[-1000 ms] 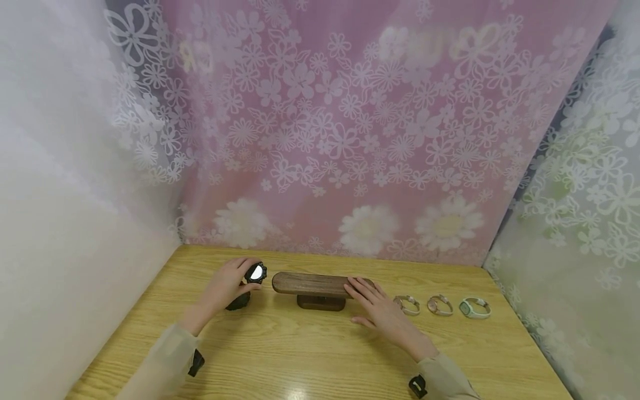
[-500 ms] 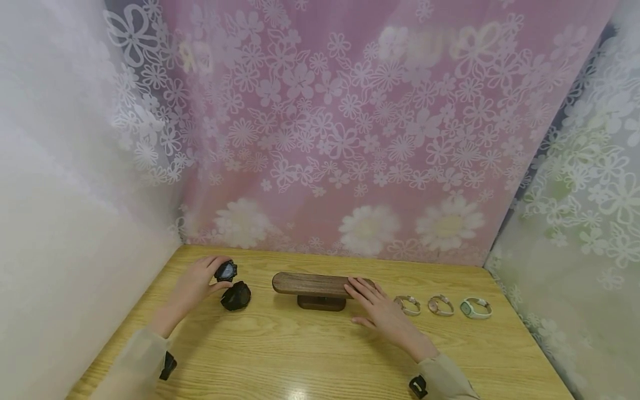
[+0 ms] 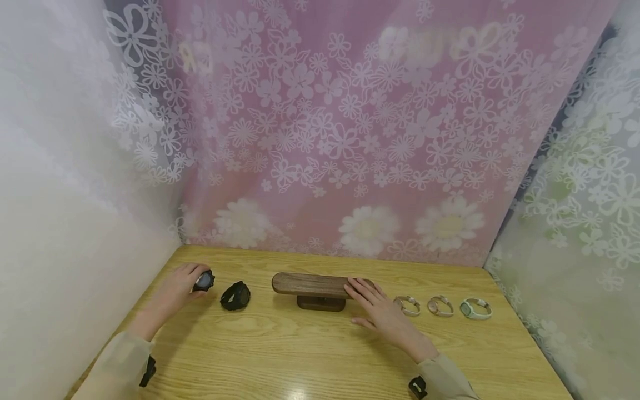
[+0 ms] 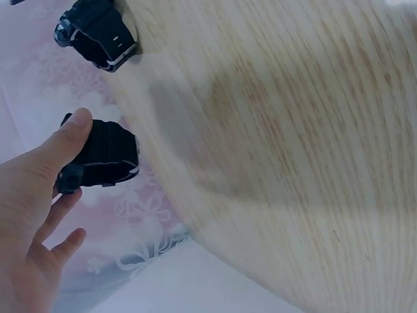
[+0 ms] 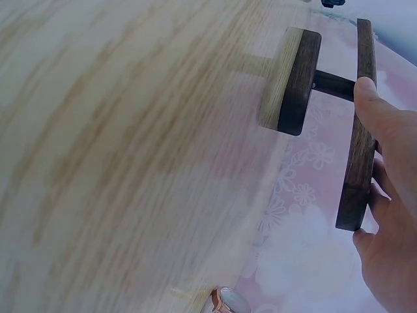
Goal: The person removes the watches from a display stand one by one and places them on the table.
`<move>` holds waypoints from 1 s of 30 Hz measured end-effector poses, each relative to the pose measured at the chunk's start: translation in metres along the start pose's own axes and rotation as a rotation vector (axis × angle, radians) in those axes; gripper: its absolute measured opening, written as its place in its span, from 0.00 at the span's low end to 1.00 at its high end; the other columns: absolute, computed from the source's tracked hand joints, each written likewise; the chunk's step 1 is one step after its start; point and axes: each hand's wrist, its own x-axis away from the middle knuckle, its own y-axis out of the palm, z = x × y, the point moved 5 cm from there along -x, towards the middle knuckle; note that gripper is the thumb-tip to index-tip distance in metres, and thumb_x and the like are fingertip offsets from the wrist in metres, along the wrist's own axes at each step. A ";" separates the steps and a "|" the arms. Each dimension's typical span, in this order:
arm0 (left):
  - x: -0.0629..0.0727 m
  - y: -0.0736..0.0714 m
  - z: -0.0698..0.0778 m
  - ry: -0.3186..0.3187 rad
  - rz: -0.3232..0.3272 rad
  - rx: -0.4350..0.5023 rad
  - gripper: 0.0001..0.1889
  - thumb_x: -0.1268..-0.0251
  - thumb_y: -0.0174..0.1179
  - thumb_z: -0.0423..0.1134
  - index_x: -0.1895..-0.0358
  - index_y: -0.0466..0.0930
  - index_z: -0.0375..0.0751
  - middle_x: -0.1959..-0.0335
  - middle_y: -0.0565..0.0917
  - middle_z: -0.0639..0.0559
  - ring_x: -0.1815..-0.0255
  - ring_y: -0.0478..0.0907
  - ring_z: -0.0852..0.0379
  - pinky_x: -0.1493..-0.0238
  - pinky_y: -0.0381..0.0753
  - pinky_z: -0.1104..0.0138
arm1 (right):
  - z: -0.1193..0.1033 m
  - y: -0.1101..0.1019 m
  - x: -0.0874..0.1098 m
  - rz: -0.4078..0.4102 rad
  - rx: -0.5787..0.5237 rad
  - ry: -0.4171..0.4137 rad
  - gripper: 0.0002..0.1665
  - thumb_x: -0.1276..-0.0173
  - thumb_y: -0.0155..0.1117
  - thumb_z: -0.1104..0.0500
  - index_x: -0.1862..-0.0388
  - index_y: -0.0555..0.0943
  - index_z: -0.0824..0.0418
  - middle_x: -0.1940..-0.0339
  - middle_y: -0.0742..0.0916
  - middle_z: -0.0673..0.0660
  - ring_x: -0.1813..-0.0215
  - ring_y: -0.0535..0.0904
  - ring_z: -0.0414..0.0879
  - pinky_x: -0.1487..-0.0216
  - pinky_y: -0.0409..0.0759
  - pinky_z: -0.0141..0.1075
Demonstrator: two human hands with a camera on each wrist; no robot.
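My left hand (image 3: 172,291) pinches a black watch (image 3: 204,280) between thumb and fingers at the left of the table; in the left wrist view, the strap (image 4: 111,150) of that watch forms a loop. A second black watch (image 3: 235,296) lies to its right, apart from the hand. My right hand (image 3: 387,316) rests its fairly straight fingers on the right end of a dark wooden watch stand's bar (image 3: 310,284). In the right wrist view, the thumb lies along the bar's (image 5: 357,169) near side. The stand's foot (image 3: 321,303) is on the table.
Right of the right hand, a row of three light-strapped watches lies on the table: one watch (image 3: 409,305) partly behind the hand, a pinkish watch (image 3: 440,305), and a mint-green watch (image 3: 476,308). A flowered pink curtain (image 3: 320,139) hangs behind the wooden table (image 3: 300,355).
The left hand has carried its black watch leftward and lower, away from the stand, uncovering the second black watch. The right hand and the stand have stayed in place.
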 end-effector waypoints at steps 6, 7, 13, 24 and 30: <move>0.005 0.008 -0.001 -0.023 -0.107 -0.035 0.31 0.55 0.81 0.38 0.46 0.80 0.32 0.50 0.83 0.37 0.48 0.80 0.34 0.48 0.79 0.40 | 0.000 0.000 0.000 0.002 0.005 -0.007 0.48 0.34 0.72 0.48 0.21 0.64 0.61 0.20 0.66 0.63 0.22 0.63 0.62 0.27 0.64 0.61; 0.006 0.009 -0.001 -0.025 -0.119 -0.039 0.31 0.56 0.81 0.37 0.45 0.80 0.32 0.50 0.83 0.37 0.47 0.80 0.34 0.47 0.79 0.40 | 0.000 0.000 0.000 0.004 0.005 -0.010 0.48 0.34 0.72 0.48 0.21 0.64 0.62 0.20 0.66 0.63 0.22 0.63 0.62 0.27 0.64 0.61; 0.008 0.017 0.001 -0.005 -0.159 -0.093 0.32 0.60 0.83 0.36 0.47 0.81 0.33 0.50 0.84 0.37 0.48 0.81 0.35 0.45 0.79 0.41 | 0.000 0.000 0.000 0.002 0.011 -0.011 0.48 0.34 0.72 0.48 0.21 0.64 0.61 0.20 0.66 0.62 0.22 0.63 0.62 0.27 0.65 0.61; 0.002 0.027 0.010 0.008 -0.227 -0.128 0.33 0.64 0.84 0.34 0.48 0.82 0.33 0.48 0.83 0.38 0.46 0.81 0.37 0.43 0.78 0.42 | 0.000 -0.002 0.000 0.014 0.003 -0.018 0.48 0.35 0.73 0.49 0.21 0.65 0.63 0.21 0.68 0.64 0.23 0.64 0.63 0.28 0.65 0.62; 0.002 0.032 0.011 -0.011 -0.250 -0.118 0.33 0.64 0.83 0.32 0.46 0.82 0.33 0.46 0.83 0.37 0.44 0.79 0.36 0.43 0.77 0.41 | 0.000 0.000 0.000 -0.003 -0.007 -0.004 0.48 0.34 0.73 0.49 0.20 0.63 0.61 0.21 0.67 0.63 0.22 0.63 0.62 0.27 0.64 0.61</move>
